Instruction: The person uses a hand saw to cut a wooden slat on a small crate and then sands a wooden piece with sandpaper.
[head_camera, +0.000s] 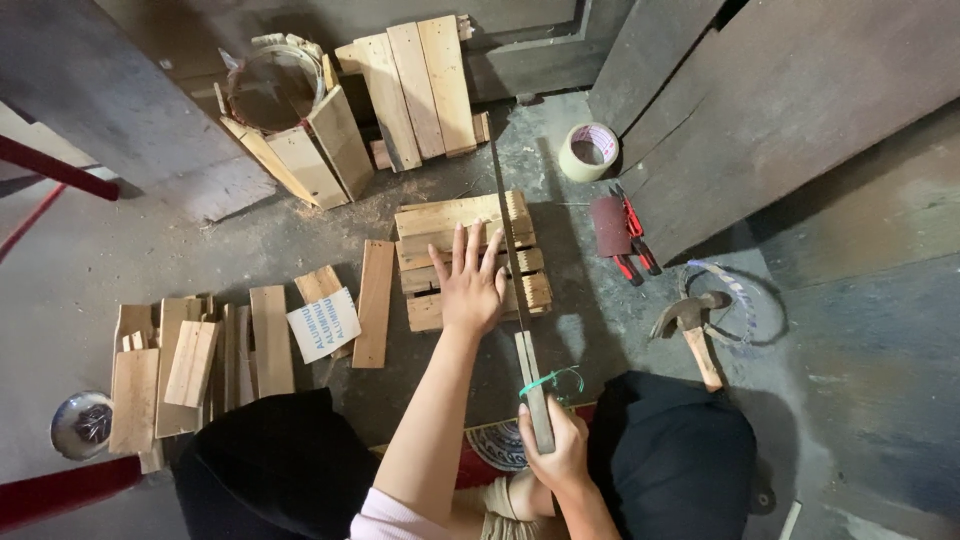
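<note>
My left hand (470, 280) lies flat with fingers spread on a small slatted wooden pallet (440, 222) on the concrete floor. My right hand (556, 448) is closed around the wooden handle of a long thin saw (510, 240). Its blade runs away from me across the right part of the pallet, just right of my left fingers. A turquoise string is tied near the saw's handle. My knees in dark trousers are at the bottom on both sides.
A hammer (692, 325), red-handled pliers (632, 240), a dark sandpaper sheet (608, 226) and a tape roll (588, 151) lie to the right. Loose wooden slats (180, 360) and a printed paper (324, 325) lie left. More boards (415, 85) lean at the back, a metal bowl (82, 423) sits bottom left.
</note>
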